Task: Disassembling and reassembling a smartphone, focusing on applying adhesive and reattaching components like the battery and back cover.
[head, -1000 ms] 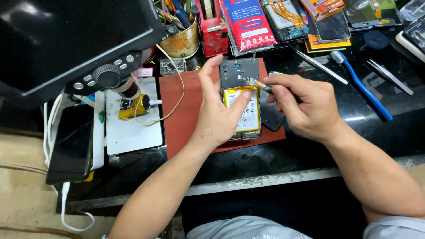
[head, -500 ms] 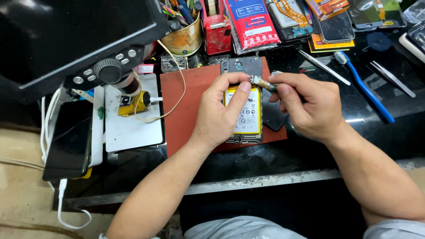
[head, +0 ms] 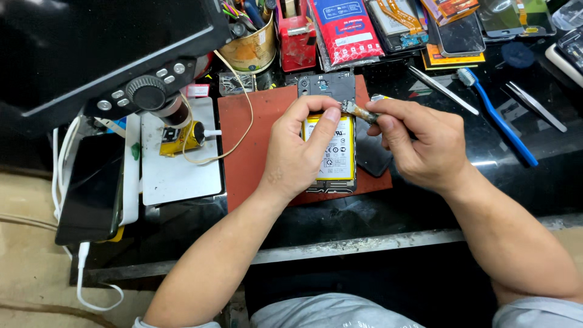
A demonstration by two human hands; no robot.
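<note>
An opened phone with a yellow-edged battery lies on a red work mat. My left hand rests on the phone's left side, with the thumb and forefinger pressed on the battery's top. My right hand is closed around a small brush-like tool whose worn tip touches the phone just above the battery, next to my left forefinger. A dark cover piece lies under my right hand.
A microscope with a black screen stands at the left over a white pad. A dark phone lies at the far left. A blue toothbrush, tweezers, a tin of tools and spare-part packets line the back.
The view has shifted slightly. My left fingers slid up onto the battery's top, and my right hand brought the tool tip close against them.
</note>
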